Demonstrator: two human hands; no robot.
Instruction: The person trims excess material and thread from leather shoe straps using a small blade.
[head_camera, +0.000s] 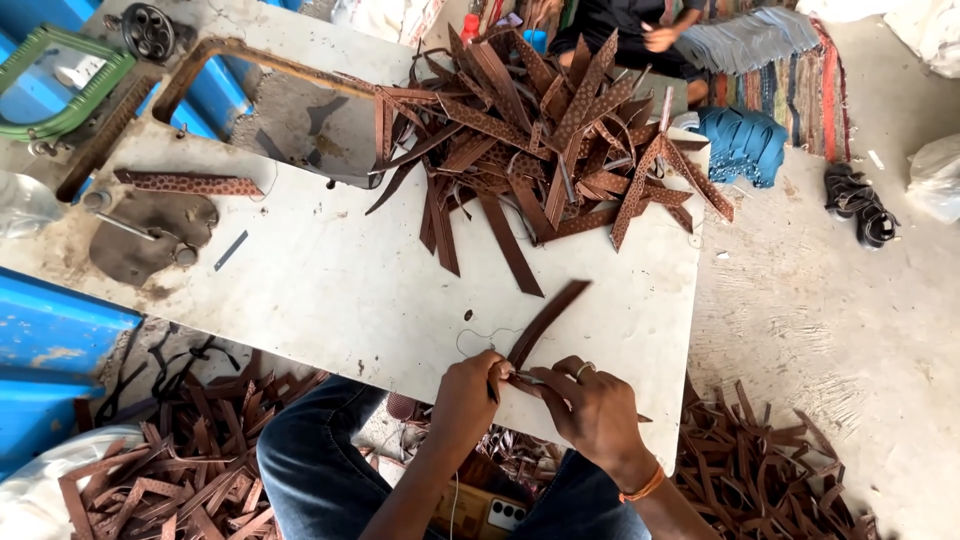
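fingers of our left hand (468, 392) and right hand (590, 405) clamp the near end of a brown strap (545, 322), seemingly mid-trim, so we next need a steady grip.

head camera looks steeply down, close overhead.

left hand (468, 392), right hand (590, 405), fingers pinched together
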